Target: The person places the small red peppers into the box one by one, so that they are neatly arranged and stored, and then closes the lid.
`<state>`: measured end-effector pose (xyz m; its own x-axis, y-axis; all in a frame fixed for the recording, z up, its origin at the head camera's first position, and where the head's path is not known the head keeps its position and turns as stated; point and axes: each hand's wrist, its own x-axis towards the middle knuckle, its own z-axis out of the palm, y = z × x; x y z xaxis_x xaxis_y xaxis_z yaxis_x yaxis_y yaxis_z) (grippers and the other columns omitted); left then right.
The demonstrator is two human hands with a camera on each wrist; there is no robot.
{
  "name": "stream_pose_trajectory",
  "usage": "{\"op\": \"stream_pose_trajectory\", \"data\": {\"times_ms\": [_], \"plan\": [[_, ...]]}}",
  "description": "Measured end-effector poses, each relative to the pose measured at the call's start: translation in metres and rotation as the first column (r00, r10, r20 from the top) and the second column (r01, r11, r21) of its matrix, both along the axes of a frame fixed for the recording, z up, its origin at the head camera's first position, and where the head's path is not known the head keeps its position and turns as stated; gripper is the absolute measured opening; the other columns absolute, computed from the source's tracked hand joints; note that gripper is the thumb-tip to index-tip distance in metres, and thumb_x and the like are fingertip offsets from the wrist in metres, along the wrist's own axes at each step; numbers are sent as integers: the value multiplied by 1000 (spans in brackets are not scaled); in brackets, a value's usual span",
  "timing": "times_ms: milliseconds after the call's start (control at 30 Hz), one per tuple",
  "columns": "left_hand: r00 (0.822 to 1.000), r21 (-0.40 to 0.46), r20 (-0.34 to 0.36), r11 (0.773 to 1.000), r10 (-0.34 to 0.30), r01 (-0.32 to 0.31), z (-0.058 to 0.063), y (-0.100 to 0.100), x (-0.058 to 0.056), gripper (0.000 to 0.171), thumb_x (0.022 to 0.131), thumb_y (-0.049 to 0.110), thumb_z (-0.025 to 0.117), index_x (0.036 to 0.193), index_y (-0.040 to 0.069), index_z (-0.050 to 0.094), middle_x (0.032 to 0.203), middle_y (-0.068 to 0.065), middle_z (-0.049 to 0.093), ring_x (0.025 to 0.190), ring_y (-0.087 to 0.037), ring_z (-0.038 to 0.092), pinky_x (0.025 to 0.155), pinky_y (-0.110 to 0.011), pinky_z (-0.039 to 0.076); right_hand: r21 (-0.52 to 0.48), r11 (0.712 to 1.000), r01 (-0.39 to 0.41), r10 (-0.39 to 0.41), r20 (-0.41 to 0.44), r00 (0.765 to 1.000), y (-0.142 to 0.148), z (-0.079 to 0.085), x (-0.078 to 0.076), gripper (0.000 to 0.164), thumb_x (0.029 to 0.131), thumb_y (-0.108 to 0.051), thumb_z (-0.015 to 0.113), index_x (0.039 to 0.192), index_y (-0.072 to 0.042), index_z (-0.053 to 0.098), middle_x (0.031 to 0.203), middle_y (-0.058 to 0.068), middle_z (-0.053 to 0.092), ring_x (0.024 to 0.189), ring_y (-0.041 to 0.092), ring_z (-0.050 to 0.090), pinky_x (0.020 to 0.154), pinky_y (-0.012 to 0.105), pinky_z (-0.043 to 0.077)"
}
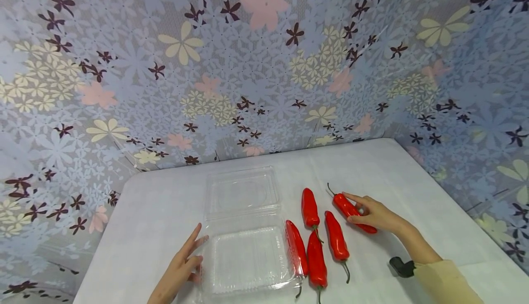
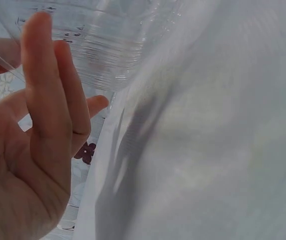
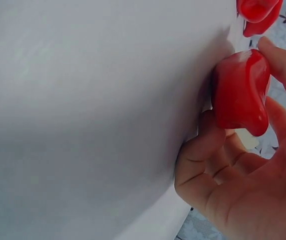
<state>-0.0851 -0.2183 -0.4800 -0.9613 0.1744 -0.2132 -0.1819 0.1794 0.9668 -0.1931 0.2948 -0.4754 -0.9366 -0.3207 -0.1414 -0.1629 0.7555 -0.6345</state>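
Toward the right of the table, my right hand [image 1: 376, 214] grips a red chili pepper [image 1: 346, 206] between thumb and fingers, its stem pointing away. The right wrist view shows the blunt red end of this pepper [image 3: 240, 92] between the fingers of the right hand [image 3: 233, 175]. A clear plastic clamshell box [image 1: 248, 235] lies with its lid [image 1: 244, 189] laid back. At the box's left edge is my left hand [image 1: 179, 262], fingers mostly straight. In the left wrist view, the left hand [image 2: 47, 125] is right by the ribbed clear wall [image 2: 112, 60].
Several more red peppers lie between the box and my right hand, among them one pepper [image 1: 310, 207] at the back and another pepper [image 1: 336, 237] nearest that hand. A black object [image 1: 401, 267] sits by the right sleeve. Flowered cloth [image 1: 264, 88] hangs behind the white table [image 1: 165, 198].
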Motion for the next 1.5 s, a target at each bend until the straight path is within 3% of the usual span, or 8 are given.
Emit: {"op": "stream_pose_trajectory", "data": {"times_ms": [300,767,1033,1333,1500], "plan": [[1000,0,14,1000,-1,1,-1,-1,-1,80,86,1,51,153,25,15,146,-31,26,58,-13,49,45,-31,52,16,999,37,-37,4,999,-2,2,0,76,80,-28,74,142,-4,37,95,11,52,85,26,50,63,34,53],[999,28,18,998,-48,48,-3,-5,1,80,89,1,51,153,24,11,146,-32,23,54,-13,50,46,-34,54,-131,988,87,-100,-93,991,9,28,-8,74,88,-25,67,149,-13,27,109,21,51,81,27,58,59,36,54],[998,27,42,998,-52,51,0,-4,0,80,89,2,51,153,24,9,146,-33,21,54,-13,52,49,-35,55,-201,979,30,-69,-191,979,-6,53,-17,74,88,-23,67,150,-17,26,114,24,50,87,33,56,59,37,55],[997,22,55,999,-49,48,-1,-6,2,80,90,4,50,153,25,7,146,-33,21,54,-13,51,48,-30,53,-253,963,-95,27,-262,965,-54,70,-26,73,86,-19,69,149,-17,31,112,19,51,85,28,56,63,35,54],[998,15,40,999,-48,48,-5,-6,3,81,89,4,51,153,26,8,146,-33,21,53,-11,50,48,-30,54,-267,948,-174,94,-288,953,-82,87,-21,72,86,-16,70,147,-14,33,111,15,53,86,25,55,69,35,53]]}}
